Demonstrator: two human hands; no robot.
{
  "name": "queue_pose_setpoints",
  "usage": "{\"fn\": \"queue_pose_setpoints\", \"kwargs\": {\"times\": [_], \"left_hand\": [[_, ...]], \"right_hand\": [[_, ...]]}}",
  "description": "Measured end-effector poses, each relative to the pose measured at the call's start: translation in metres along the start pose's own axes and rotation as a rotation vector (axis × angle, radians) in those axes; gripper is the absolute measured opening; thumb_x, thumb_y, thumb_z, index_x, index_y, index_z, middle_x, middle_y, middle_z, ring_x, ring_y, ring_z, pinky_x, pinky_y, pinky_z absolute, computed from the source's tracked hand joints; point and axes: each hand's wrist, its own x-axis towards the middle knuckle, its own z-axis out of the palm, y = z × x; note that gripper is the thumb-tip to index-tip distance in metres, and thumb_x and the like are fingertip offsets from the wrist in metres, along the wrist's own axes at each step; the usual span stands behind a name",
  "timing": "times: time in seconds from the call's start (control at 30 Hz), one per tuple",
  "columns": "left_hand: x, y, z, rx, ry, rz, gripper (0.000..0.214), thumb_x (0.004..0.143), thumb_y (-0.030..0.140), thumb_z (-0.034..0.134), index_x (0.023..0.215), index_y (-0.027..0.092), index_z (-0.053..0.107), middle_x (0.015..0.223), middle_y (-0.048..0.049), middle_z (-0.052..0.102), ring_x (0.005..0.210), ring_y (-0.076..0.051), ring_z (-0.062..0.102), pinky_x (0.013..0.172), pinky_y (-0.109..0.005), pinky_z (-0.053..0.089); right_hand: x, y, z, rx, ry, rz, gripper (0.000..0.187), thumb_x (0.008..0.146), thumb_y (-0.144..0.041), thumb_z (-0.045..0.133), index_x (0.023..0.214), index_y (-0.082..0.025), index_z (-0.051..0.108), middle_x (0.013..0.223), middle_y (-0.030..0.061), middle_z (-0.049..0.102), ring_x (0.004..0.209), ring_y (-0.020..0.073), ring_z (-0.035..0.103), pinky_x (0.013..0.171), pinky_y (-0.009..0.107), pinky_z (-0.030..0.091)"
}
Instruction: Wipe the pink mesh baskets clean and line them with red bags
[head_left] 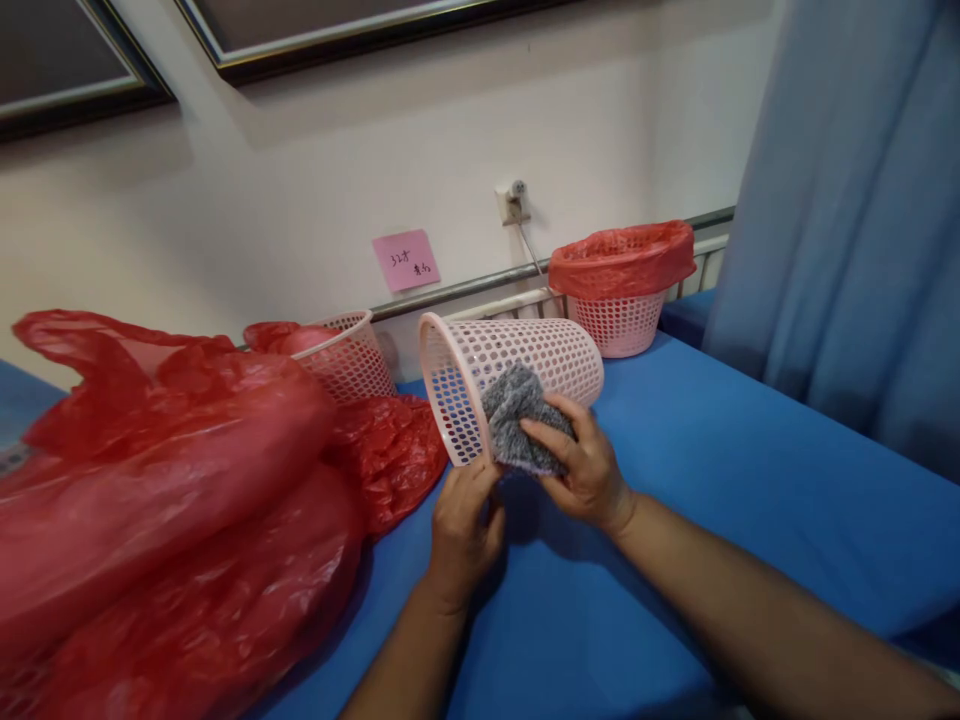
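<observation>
A pale pink perforated plastic basket (536, 350) lies tipped on its side above the blue surface, its open mouth facing left. At the lower edge of its rim, my left hand (465, 525) pinches the plastic between thumb and fingers. My right hand (589, 460) is closed around a crumpled grey cloth (521, 415) and presses it against the basket's outer wall near the rim. Part of the basket wall is hidden behind the cloth.
Red plastic bags (187, 480) heap up on the left, partly over another pink basket (352, 360). A basket lined with a red bag (622, 270) stands at back right. The blue surface (750, 480) meets a wall with a socket (513, 205); a blue curtain (847, 220) hangs right.
</observation>
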Motion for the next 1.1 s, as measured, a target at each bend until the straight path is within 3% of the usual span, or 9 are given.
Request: {"fn": "queue_pose_setpoints", "kwargs": {"times": [0.1,0.3,0.4,0.53,0.63,0.7,0.9,1.0,1.1], "left_hand": [[0.0,-0.003,-0.001,-0.018,0.017,0.004,0.052,0.086,0.002,0.057,0.132,0.024,0.06,0.12,-0.0098,0.072,0.103,-0.023,0.067,0.085,-0.036,0.056],[0.001,-0.02,-0.005,-0.009,0.18,-0.176,0.036,0.084,0.006,0.059,0.114,0.022,0.066,0.101,-0.004,0.072,0.09,-0.019,0.066,0.083,-0.033,0.054],[0.001,-0.021,-0.008,-0.046,0.201,-0.26,0.029,0.081,0.007,0.059,0.104,0.022,0.068,0.093,-0.0019,0.07,0.083,-0.017,0.064,0.079,-0.032,0.053],[0.003,-0.011,-0.008,-0.131,0.169,-0.3,0.02,0.079,0.011,0.059,0.093,0.022,0.068,0.083,-0.0001,0.067,0.073,-0.015,0.058,0.07,-0.028,0.05],[0.002,-0.008,-0.007,-0.208,0.14,-0.327,0.014,0.08,0.013,0.06,0.088,0.022,0.067,0.078,0.0004,0.063,0.068,-0.014,0.055,0.067,-0.026,0.048],[0.002,-0.012,-0.005,-0.247,0.157,-0.372,0.013,0.08,0.015,0.061,0.089,0.021,0.068,0.081,-0.0002,0.064,0.068,-0.013,0.056,0.067,-0.025,0.048],[0.003,-0.035,-0.007,-0.347,0.235,-0.498,0.009,0.074,0.018,0.068,0.072,0.019,0.06,0.073,0.0015,0.061,0.065,-0.012,0.056,0.065,-0.024,0.046],[0.004,-0.038,-0.008,-0.333,0.249,-0.532,0.017,0.073,0.018,0.067,0.065,0.02,0.052,0.066,0.0035,0.055,0.062,-0.011,0.053,0.062,-0.022,0.044],[0.004,-0.037,-0.009,-0.236,0.265,-0.514,0.018,0.076,0.018,0.064,0.065,0.02,0.05,0.067,0.0034,0.057,0.063,-0.012,0.054,0.063,-0.023,0.045]], "right_hand": [[0.001,0.012,-0.003,-0.047,-0.003,0.026,0.064,0.083,-0.016,0.064,0.144,-0.033,0.052,0.149,0.01,0.044,0.135,0.0319,0.052,0.109,0.053,0.051],[0.003,0.048,0.001,-0.103,0.196,0.374,0.055,0.081,-0.012,0.061,0.134,-0.028,0.06,0.138,0.0107,0.051,0.129,0.0295,0.056,0.112,0.054,0.048],[0.001,0.032,0.003,-0.052,0.147,0.317,0.06,0.081,-0.011,0.061,0.138,-0.03,0.057,0.143,0.0106,0.048,0.133,0.0298,0.054,0.114,0.054,0.047],[0.0,0.001,0.003,0.047,-0.049,0.063,0.07,0.081,-0.014,0.063,0.146,-0.035,0.048,0.153,0.0092,0.04,0.139,0.0319,0.048,0.112,0.056,0.048],[0.0,-0.001,0.005,0.075,-0.158,-0.012,0.068,0.081,-0.014,0.063,0.145,-0.035,0.049,0.151,0.009,0.042,0.137,0.0305,0.05,0.111,0.054,0.049],[0.0,0.013,0.005,0.021,-0.081,0.126,0.064,0.081,-0.013,0.061,0.142,-0.032,0.053,0.148,0.0101,0.045,0.136,0.0301,0.05,0.111,0.054,0.048],[0.005,0.073,-0.003,-0.135,0.376,0.669,0.042,0.082,-0.024,0.061,0.124,-0.022,0.065,0.125,0.012,0.057,0.119,0.0286,0.059,0.112,0.055,0.045],[0.006,0.069,-0.002,-0.098,0.408,0.662,0.041,0.083,-0.024,0.061,0.124,-0.022,0.066,0.124,0.0113,0.058,0.12,0.0271,0.059,0.113,0.054,0.044],[0.005,0.045,0.004,-0.029,0.295,0.521,0.043,0.084,-0.02,0.062,0.127,-0.025,0.065,0.132,0.011,0.055,0.126,0.0256,0.057,0.115,0.05,0.044]]}}
